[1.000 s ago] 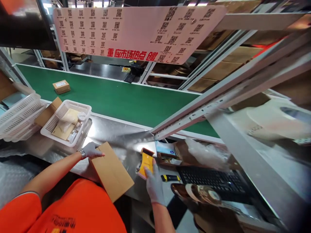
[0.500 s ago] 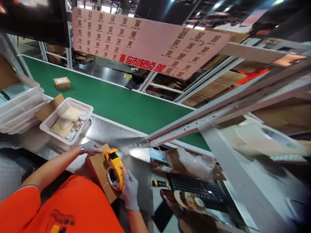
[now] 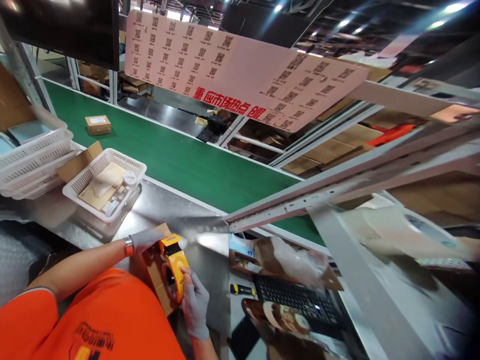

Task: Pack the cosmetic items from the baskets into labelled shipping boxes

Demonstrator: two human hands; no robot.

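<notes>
A cardboard box (image 3: 159,282) stands on the metal bench against the orange shirt. My right hand (image 3: 195,302), in a grey glove with bare fingertips, is closed around a yellow tape dispenser (image 3: 176,265). The dispenser lies over the top of the box, its head toward the far end. My left hand (image 3: 145,241), also gloved, grips the far left end of the box; its fingertips are partly hidden beside the dispenser's head. The tape's loose end cannot be made out.
A white basket (image 3: 75,189) with small packed goods sits left on the bench, beside stacked baskets (image 3: 33,165). Behind runs a green conveyor (image 3: 180,155) carrying a small carton (image 3: 98,125). Right are a metal post, a keyboard (image 3: 300,300) and a yellow-black tool (image 3: 242,290).
My left hand has moved further onto the box, closer to the dispenser. The dispenser has tilted more upright in my right hand. The camera view has shifted slightly.
</notes>
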